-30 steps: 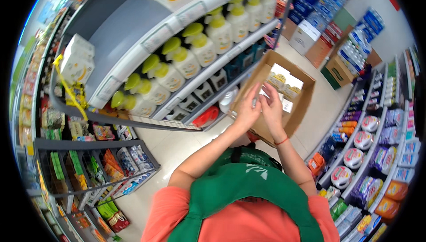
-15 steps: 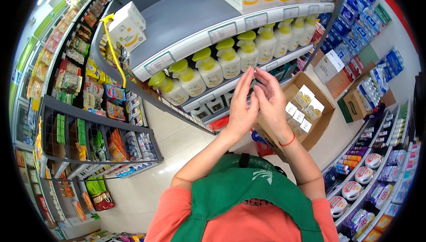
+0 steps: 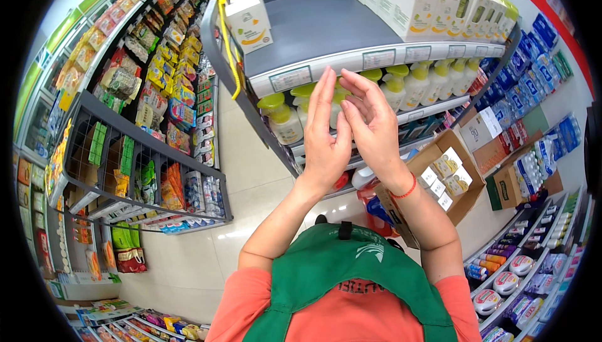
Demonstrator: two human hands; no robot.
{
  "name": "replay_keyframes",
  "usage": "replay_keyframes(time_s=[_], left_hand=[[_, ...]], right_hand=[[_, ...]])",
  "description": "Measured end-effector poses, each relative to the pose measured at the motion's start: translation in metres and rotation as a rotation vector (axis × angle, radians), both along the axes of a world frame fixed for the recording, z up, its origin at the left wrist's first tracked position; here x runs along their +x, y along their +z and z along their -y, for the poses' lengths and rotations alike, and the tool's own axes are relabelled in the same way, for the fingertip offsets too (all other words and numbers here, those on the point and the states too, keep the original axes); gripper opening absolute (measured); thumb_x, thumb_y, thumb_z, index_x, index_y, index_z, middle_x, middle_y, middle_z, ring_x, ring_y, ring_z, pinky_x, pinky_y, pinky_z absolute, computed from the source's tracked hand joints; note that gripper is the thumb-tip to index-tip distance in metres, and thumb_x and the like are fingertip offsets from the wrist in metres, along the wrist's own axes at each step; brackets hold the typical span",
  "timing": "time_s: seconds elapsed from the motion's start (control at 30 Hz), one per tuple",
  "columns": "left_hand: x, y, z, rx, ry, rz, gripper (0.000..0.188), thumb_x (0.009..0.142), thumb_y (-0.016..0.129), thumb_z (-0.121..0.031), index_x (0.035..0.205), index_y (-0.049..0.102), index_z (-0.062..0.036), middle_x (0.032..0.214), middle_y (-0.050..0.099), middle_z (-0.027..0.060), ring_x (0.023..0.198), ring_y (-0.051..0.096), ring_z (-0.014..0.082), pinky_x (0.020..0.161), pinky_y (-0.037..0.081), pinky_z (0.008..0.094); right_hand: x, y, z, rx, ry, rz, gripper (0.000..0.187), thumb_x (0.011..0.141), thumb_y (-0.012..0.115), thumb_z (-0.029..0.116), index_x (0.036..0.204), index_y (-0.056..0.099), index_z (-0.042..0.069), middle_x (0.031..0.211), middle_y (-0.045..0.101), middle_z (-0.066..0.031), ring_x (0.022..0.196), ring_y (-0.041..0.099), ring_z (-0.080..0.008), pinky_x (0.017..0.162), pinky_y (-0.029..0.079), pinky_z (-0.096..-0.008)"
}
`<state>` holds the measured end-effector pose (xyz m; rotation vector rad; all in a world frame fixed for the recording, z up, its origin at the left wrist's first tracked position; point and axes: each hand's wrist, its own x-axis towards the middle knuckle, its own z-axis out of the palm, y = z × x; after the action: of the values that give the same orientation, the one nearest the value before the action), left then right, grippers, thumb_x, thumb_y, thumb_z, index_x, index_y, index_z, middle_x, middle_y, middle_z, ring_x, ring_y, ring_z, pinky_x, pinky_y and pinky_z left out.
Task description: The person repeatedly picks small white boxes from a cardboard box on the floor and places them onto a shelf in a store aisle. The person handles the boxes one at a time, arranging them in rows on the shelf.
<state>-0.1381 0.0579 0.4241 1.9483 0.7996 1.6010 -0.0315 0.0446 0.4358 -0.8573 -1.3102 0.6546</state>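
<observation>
My left hand (image 3: pixel 327 138) and my right hand (image 3: pixel 374 132) are raised in front of me with nothing in them. Their fingers stretch upward, and the palms partly face each other. A small gap shows between the fingertips, and the thumbs are close together. Beyond the hands, a grey shelf unit (image 3: pixel 307 25) carries white pump bottles (image 3: pixel 286 124) with lime-green tops, some hidden by my fingers. Its upper shelf holds a white carton (image 3: pixel 249 21) on the left and a row of similar white boxes (image 3: pixel 417 6) on the right.
Right of my right forearm stands an open cardboard box (image 3: pixel 471 194) with several small white cartons (image 3: pixel 448 165). A yellow hooked strip (image 3: pixel 230 53) hangs at the shelf's left end. A wire-fronted rack (image 3: pixel 216 201) of packets stands left; shelves with white-lidded tubs (image 3: pixel 506 283) curve along the right.
The view has shifted, so the shelf and carton now appear farther right. My hands stay raised together, a bit farther left against the shelf, with fingertips slightly more apart.
</observation>
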Motion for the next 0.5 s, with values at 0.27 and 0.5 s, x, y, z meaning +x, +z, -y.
replay_keyframes(time_s=[0.27, 0.5], left_hand=[[-0.032, 0.033, -0.021, 0.04, 0.044, 0.106, 0.062, 0.093, 0.046, 0.007, 0.152, 0.03, 0.0024, 0.158, 0.03, 0.0168, 0.145, 0.033, 0.0287, 0.117, 0.03, 0.0395], [-0.049, 0.05, -0.049, 0.058, 0.153, 0.123, 0.063, 0.093, 0.049, 0.0, 0.152, 0.029, 0.002, 0.158, 0.027, 0.0236, 0.146, 0.03, 0.0357, 0.114, 0.033, 0.0397]], right_hand=[[-0.033, 0.04, -0.027, 0.126, 0.016, 0.093, 0.041, 0.092, 0.057, -0.002, 0.132, 0.055, -0.001, 0.132, 0.057, -0.015, 0.122, 0.059, -0.0271, 0.099, 0.051, -0.037], [-0.049, 0.063, -0.057, 0.119, 0.032, 0.167, 0.043, 0.093, 0.059, -0.002, 0.136, 0.052, -0.001, 0.137, 0.054, -0.014, 0.129, 0.054, -0.0244, 0.105, 0.047, -0.0356]])
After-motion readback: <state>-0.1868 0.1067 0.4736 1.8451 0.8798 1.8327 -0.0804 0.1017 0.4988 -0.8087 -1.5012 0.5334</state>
